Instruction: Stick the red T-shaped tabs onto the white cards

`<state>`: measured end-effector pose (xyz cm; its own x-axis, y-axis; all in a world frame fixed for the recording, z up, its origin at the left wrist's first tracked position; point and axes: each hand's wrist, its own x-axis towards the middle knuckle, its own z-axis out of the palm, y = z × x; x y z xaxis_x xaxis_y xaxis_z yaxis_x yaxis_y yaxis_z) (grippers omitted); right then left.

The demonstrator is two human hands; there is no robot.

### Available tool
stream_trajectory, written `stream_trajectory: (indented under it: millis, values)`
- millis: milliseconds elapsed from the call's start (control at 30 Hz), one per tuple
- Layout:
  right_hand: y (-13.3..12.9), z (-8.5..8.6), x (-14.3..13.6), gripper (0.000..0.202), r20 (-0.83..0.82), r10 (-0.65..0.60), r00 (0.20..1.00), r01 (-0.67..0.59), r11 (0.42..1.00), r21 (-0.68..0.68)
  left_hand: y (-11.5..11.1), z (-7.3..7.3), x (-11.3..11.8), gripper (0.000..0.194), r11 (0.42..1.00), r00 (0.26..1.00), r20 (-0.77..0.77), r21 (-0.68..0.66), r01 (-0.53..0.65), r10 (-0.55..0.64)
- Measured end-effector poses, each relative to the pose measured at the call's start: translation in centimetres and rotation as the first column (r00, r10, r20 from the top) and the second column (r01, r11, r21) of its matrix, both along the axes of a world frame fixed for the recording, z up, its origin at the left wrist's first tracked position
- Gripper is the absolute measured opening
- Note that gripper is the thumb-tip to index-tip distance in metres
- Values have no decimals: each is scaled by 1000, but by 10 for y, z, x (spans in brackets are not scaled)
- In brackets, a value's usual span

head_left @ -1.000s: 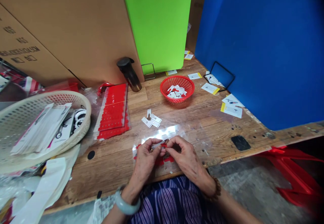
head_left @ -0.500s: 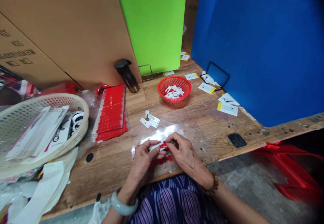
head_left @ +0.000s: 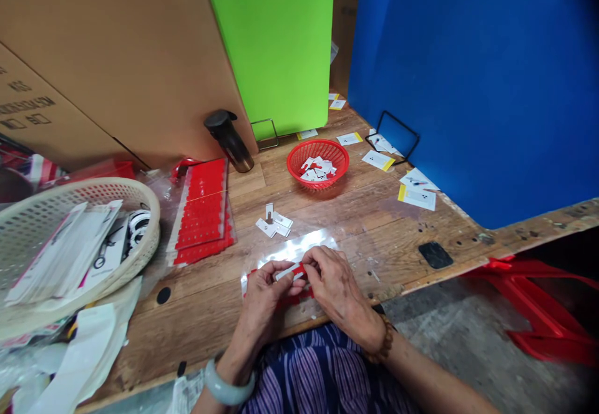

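My left hand [head_left: 266, 292] pinches a small white card [head_left: 286, 271] between thumb and fingers, low over the table's front edge. My right hand [head_left: 333, 286] is closed at the card's right end, its fingertips pressed on a small red piece [head_left: 299, 270] that looks like a sticker. Part of that piece is hidden by the fingers. Beneath both hands lies a clear plastic sheet [head_left: 322, 237] with red pieces on it, partly covered. Just beyond it rests a loose group of small white cards [head_left: 276, 222].
A red basket [head_left: 318, 146] holds white and red cards. Red sheets [head_left: 201, 205] are stacked left of centre, near a dark bottle [head_left: 229, 139]. A large cream basket [head_left: 152, 214] stands at left. Green [head_left: 276, 40] and blue [head_left: 458, 90] boards rise behind. A black pad [head_left: 435, 255] lies right.
The view has shifted slightly. My right hand has turned a little over the card, and its fingers cover more of the red piece. My left hand keeps its hold.
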<state>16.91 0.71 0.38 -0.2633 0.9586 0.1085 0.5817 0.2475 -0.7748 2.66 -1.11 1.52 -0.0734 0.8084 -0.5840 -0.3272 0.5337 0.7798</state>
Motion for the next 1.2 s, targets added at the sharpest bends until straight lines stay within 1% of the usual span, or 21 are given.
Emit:
stream_trajectory:
  millis: [233,500,600,633,733,767,800,867,900,1000,1100,1133,1200]
  values:
    - [0,0,-1,13,54,0,999,0,1000,12,-1,-1,0,40,1000,1000,-28,-16,-12,11]
    - [0,-1,0,15,-1,21,1000,-21,1000,9,0,2,-2,36,999,1000,-14,-50,-1,0]
    - [1,-7,0,16,-82,25,996,-27,999,-27,1,1,-4,34,998,1000,6,-60,0,0]
    - [3,-10,0,19,-125,16,992,-21,999,-40,1,0,-5,33,998,1000,9,-64,1,0]
    - [12,-21,4,41,-249,-62,967,42,996,-82,0,-3,-6,30,996,1000,12,-85,-18,19]
    - [15,-24,7,40,-286,-95,953,65,992,-112,-1,-3,-7,30,995,1000,11,-95,-27,29]
    - [18,-25,9,35,-324,-123,938,74,984,-159,-1,-4,-7,29,994,999,11,-104,-35,36]
    - [21,-27,13,23,-405,-148,902,32,960,-279,-2,-4,-8,27,993,999,5,-112,-40,40]
    - [22,-26,15,21,-440,-145,886,-11,943,-333,-2,-4,-8,27,993,999,-2,-111,-36,36]
    - [18,-21,15,24,-518,-99,849,-163,885,-436,-1,-3,-8,27,995,1000,-13,-95,-16,14]
    - [14,-17,9,28,-608,-95,788,-305,798,-520,-1,-1,-7,33,998,1000,0,-55,11,-11]
    - [13,-16,7,30,-634,-110,765,-336,773,-538,-1,0,-7,36,999,1000,5,-43,22,-22]
    - [12,-15,3,29,-662,-137,737,-363,745,-559,-2,3,-6,39,998,999,5,-29,48,-48]
